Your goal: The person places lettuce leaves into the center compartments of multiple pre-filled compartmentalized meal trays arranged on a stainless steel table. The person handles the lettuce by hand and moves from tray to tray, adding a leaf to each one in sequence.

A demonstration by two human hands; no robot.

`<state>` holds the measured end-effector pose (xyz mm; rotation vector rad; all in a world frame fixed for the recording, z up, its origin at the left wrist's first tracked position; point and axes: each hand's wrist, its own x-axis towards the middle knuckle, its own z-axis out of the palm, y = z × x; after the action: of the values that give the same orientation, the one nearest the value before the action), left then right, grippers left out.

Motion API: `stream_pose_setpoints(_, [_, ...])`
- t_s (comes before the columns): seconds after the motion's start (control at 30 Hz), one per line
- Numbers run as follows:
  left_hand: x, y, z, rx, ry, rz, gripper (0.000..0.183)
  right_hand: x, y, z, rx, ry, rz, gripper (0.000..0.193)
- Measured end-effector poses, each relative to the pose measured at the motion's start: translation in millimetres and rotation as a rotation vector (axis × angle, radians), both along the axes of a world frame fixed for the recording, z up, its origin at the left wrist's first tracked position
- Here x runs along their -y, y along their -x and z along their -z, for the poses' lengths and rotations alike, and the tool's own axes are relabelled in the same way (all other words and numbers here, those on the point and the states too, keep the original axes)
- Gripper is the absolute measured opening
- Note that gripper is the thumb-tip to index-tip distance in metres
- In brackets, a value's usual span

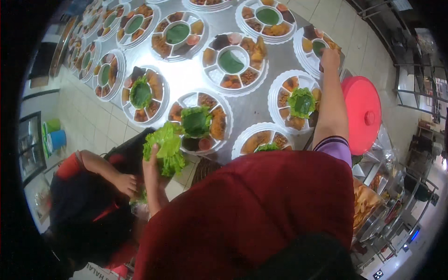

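My left hand holds a bunch of curly green lettuce near the table's front edge. My right arm stretches far over the table, and my right hand is at a divided white plate in the far right. Its fingers are closed beside the plate's green centre; what they hold, if anything, is hidden. Closer to me, a plate and another plate have lettuce lining their middles. Around each middle, compartments hold fried pieces, nuts and orange-brown food.
Several more filled plates cover the steel table. A red round lid stands beside my right arm. At lower left, another person's hand is close to my left forearm. A tray of fried food is at the right.
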<state>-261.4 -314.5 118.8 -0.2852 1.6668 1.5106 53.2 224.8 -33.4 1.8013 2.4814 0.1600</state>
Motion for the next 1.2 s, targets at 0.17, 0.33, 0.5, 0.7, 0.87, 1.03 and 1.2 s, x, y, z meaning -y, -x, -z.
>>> stream_pose_setpoints(0.17, [-45.7,-4.6,-3.1,-0.064,0.008,0.073,0.041,21.4,10.2,-41.6,-0.213,-0.166,-0.066,0.015])
stream_pose_setpoints(0.33, [-111.6,-18.7,0.6,-0.081,-0.090,0.204,0.042,113.2,22.9,-72.8,-0.563,-0.006,-0.187,0.013])
stream_pose_setpoints(0.5, [-196.5,-42.6,22.9,-0.068,-0.176,0.416,0.046,146.7,39.7,-55.0,-0.720,0.142,-0.528,0.030])
stream_pose_setpoints(0.7, [-309.5,-103.5,47.8,-0.204,-0.363,0.774,0.045,142.8,33.5,-97.3,-1.258,0.723,-0.194,0.040])
stream_pose_setpoints(0.87, [-367.1,-146.9,54.4,-0.063,-0.415,0.831,0.051,115.4,-13.4,-84.9,-1.776,0.643,0.092,0.017])
stream_pose_setpoints(1.03, [-421.6,-161.7,66.6,0.071,-0.427,0.931,0.040,89.2,-86.0,-70.6,-2.260,1.048,0.163,0.018])
stream_pose_setpoints(1.2, [-487.6,-180.4,96.1,0.412,-0.581,0.794,0.028,81.4,-58.9,-80.0,-1.777,0.838,0.416,0.027])
